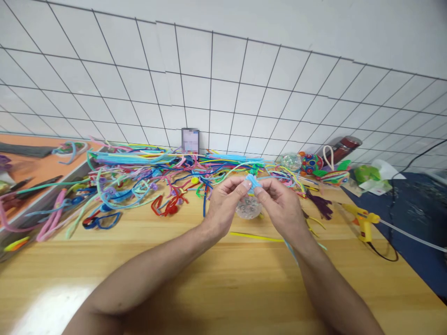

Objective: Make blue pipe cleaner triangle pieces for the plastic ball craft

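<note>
My left hand and my right hand meet at the middle of the table. Both are closed, thumbs and fingers pinching a light blue pipe cleaner that looks folded or coiled between them. A light blue strand hangs below my right wrist; I cannot tell whether it is the same piece. Just beneath my fingertips is a clear, round, textured object, partly covered by the hands. A yellow pipe cleaner lies on the wood between my forearms.
Many coloured pipe cleaners heap along the wall, with a small framed screen or card behind them. Red twisted pieces lie left of my hands. At right are a yellow glue gun with a cord, yellow-handled pliers and a dark red bottle.
</note>
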`<act>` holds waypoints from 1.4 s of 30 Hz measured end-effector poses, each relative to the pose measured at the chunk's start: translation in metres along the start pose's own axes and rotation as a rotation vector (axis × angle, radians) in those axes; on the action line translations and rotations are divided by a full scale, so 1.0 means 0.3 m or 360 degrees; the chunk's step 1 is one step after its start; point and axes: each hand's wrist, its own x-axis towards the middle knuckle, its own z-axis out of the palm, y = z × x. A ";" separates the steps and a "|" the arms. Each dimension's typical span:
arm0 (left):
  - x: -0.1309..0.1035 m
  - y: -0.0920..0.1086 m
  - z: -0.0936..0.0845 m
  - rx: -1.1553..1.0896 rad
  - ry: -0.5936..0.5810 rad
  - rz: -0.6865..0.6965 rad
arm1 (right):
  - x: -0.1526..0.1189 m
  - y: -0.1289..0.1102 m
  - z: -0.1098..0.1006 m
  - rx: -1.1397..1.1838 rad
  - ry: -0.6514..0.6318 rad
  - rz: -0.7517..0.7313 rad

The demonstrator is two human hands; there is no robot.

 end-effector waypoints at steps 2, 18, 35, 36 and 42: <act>0.005 0.006 -0.001 0.0014 -0.0042 -0.0009 | 0.002 0.002 -0.006 -0.0069 0.0010 -0.0014; 0.043 0.050 -0.041 0.0426 -0.0402 -0.0024 | 0.012 0.010 -0.044 -0.0454 -0.0130 -0.0196; 0.057 0.067 -0.037 0.0094 -0.0117 -0.0070 | -0.086 -0.075 0.004 -0.0706 0.0364 -0.0694; 0.052 0.064 -0.032 0.0030 -0.0102 -0.0094 | -0.079 -0.067 0.013 -0.0599 0.0309 -0.0559; 0.016 0.040 -0.010 -0.0084 -0.0098 -0.0226 | -0.011 0.030 0.048 0.0109 0.0302 -0.0129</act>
